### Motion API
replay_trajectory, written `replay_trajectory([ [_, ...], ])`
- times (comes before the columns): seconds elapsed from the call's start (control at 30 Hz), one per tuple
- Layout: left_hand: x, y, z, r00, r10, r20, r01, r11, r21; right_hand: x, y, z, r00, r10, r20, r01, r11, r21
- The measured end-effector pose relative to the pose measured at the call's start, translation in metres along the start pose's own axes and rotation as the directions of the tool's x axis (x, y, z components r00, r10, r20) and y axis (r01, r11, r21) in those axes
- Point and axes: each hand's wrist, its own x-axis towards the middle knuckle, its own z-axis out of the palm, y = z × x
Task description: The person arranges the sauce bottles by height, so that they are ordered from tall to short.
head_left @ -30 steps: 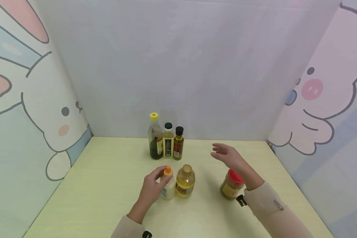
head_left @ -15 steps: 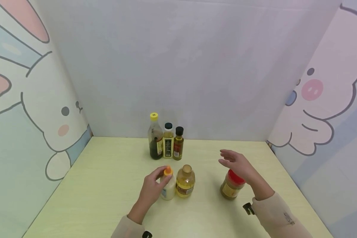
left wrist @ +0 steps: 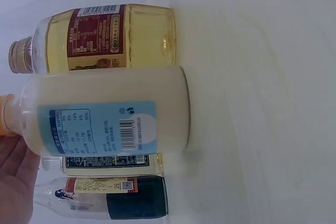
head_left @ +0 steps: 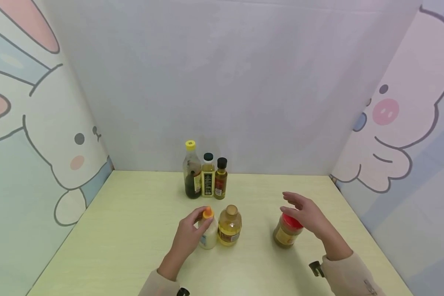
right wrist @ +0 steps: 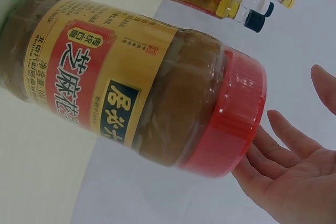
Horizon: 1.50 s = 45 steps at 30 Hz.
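A white squeeze bottle (head_left: 209, 240) with an orange nozzle cap (head_left: 208, 212) stands upright on the table, its blue label (left wrist: 97, 128) showing in the left wrist view. My left hand (head_left: 188, 234) pinches this cap between thumb and fingers. Farther right stands a jar of brown sesame-peanut spread (right wrist: 173, 103) with a red lid (right wrist: 228, 114). Over the lid hovers my right hand (head_left: 305, 213), fingers spread and slightly bent, with nothing in its grasp. In the right wrist view a gap shows between the thumb side and the lid.
Right beside the squeeze bottle stands a bottle of yellow oil (head_left: 230, 228). Behind them, in a row, are a yellow-capped dark sauce bottle (head_left: 193, 181), a dark-capped oil bottle (head_left: 208, 181) and a small black-capped bottle (head_left: 220, 183). A pale wall (head_left: 222, 82) rises behind the table.
My right hand has moved right and down, nearer to me, from beyond the jar to over its red lid. The left hand and the bottles have stayed put.
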Motion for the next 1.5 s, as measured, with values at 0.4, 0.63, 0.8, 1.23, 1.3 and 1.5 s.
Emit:
replay_trajectory([
  [0.4, -0.002, -0.001, 0.002, 0.999, 0.002, -0.053, -0.005, 0.999, -0.050, -0.014, 0.013, -0.006, 1.000, 0.020, -0.013, -0.020, 1.000, -0.013],
  [0.63, -0.002, -0.002, 0.001, 0.998, -0.036, -0.044, 0.033, 0.998, -0.057, -0.021, 0.022, -0.004, 0.999, 0.030, -0.023, -0.029, 0.999, 0.029],
  [0.8, -0.002, -0.002, 0.000, 0.998, -0.040, -0.048, 0.038, 0.998, -0.040, -0.023, 0.028, -0.004, 0.998, 0.054, -0.021, -0.053, 0.998, 0.038],
  [1.23, -0.001, -0.003, -0.002, 0.999, -0.030, -0.031, 0.030, 0.999, -0.013, -0.021, 0.042, 0.006, 0.996, 0.076, -0.048, -0.073, 0.996, 0.049],
  [1.3, 0.000, -0.002, -0.003, 0.999, -0.020, -0.027, 0.020, 1.000, -0.007, -0.020, 0.042, 0.008, 0.995, 0.087, -0.057, -0.085, 0.996, 0.040],
  [1.5, 0.002, 0.000, -0.003, 1.000, -0.005, -0.017, 0.005, 1.000, -0.002, -0.021, 0.043, 0.009, 0.992, 0.103, -0.072, -0.100, 0.994, 0.047],
])
